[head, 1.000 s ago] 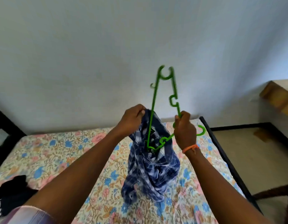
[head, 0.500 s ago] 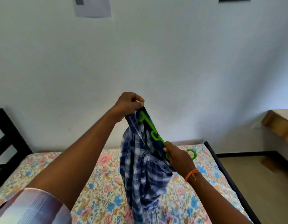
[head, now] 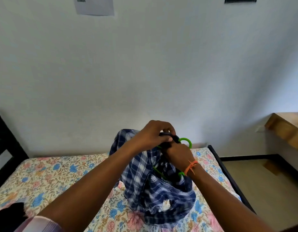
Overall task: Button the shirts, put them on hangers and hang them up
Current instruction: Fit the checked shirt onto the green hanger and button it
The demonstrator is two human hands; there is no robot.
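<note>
- Both hands, left and right, meet above the bed, bunched into the shirt and green hanger; the cloth hangs between the forearms and blocks the way straight down.
- The wall closes off the far side just behind the hands.
- To the left, the floral bedspread lies open up to the black bed frame.
- A dark garment sits at the near left corner.
- To the right, bare floor runs past the bed edge up to a wooden table.
</note>
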